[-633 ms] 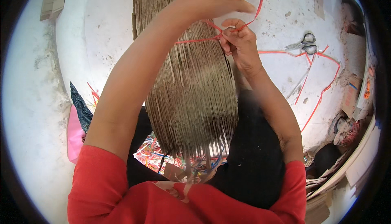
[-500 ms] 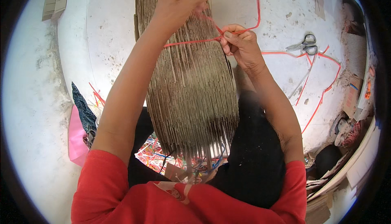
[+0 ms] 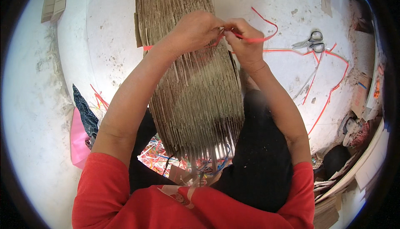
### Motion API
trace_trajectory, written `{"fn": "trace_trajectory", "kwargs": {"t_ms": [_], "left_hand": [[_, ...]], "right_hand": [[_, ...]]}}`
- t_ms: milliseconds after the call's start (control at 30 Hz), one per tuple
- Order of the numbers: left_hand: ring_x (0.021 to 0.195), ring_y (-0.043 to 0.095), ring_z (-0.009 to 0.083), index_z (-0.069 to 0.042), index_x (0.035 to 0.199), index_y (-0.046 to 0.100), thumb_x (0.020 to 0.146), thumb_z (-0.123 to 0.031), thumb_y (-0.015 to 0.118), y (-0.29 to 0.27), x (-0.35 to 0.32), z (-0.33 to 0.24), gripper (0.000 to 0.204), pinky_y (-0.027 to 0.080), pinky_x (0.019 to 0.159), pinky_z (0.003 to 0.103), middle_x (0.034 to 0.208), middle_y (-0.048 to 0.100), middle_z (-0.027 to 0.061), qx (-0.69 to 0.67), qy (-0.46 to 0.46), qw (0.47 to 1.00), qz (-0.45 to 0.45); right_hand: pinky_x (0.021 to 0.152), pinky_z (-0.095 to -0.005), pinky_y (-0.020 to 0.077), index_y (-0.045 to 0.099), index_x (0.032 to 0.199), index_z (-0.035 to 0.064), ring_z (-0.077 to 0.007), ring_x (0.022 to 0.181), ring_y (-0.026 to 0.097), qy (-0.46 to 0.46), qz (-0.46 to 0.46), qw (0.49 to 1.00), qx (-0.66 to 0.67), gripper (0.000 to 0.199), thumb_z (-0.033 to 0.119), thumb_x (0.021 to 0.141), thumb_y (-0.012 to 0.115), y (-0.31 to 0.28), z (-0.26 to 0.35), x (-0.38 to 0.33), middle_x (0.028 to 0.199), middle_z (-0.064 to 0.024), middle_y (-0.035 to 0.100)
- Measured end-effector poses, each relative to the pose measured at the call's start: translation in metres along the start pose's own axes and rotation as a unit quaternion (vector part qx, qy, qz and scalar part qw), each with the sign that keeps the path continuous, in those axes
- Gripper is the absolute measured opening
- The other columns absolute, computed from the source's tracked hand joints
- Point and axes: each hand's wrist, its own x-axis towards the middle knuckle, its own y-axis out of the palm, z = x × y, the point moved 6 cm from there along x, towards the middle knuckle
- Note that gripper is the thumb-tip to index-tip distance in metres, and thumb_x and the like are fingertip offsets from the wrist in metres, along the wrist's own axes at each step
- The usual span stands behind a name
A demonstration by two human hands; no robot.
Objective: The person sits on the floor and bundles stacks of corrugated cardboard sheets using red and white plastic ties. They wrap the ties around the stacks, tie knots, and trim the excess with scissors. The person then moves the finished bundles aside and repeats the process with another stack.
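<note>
A long bundle of stacked corrugated cardboard sheets [image 3: 196, 91] stands on edge between my legs. Red strap [image 3: 254, 40] goes across the bundle near its middle and is gathered at the right edge. Over the cardboard, my left hand [image 3: 198, 29] pinches the strap with closed fingers. Right beside it, almost touching, my right hand [image 3: 246, 39] is closed on the same strap. A loose end curls up to the right of my right hand. The crossing of the strap between the fingertips is mostly hidden.
Grey-handled scissors [image 3: 314, 41] lie on the pale floor to the right, with more red strap [image 3: 333, 90] trailing around them. Tangled colourful strips [image 3: 154, 158] lie below the bundle. A pink sheet [image 3: 79, 141] is at left; cardboard pieces [image 3: 354, 170] are stacked at right.
My left hand has come down and toward the right hand from above the bundle. The strap's free end has dropped from its upright line into a curl.
</note>
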Motion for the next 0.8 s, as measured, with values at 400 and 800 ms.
{"fn": "trace_trajectory", "kwargs": {"t_ms": [400, 800], "left_hand": [[0.062, 0.051, 0.0032, 0.001, 0.086, 0.062, 0.083, -0.007, 0.061, 0.003, -0.005, 0.014, 0.009, 0.045, 0.056, 0.022, 0.066, 0.059, 0.0023, -0.24, -0.059, 0.969, -0.013], [0.052, 0.051, 0.0185, -0.003, 0.09, 0.059, 0.077, -0.009, 0.062, -0.011, -0.027, 0.012, 0.015, 0.042, 0.051, 0.029, 0.068, 0.056, 0.0108, 0.092, 0.025, 0.992, -0.084]], "right_hand": [[0.049, -0.0212, 0.0421, 0.063, 0.086, 0.0, -0.0108, 0.054, 0.054, 0.126, 0.044, 0.965, 0.226, 0.014, 0.014, 0.084, 0.063, 0.001, -0.019, 0.004, 0.072, -0.0048, 0.063], [0.042, -0.0198, 0.0357, 0.054, 0.074, 0.002, -0.01, 0.048, 0.045, 0.419, 0.122, 0.858, 0.27, 0.032, 0.031, 0.089, 0.056, -0.01, -0.122, -0.044, 0.071, -0.0105, 0.057]]}}
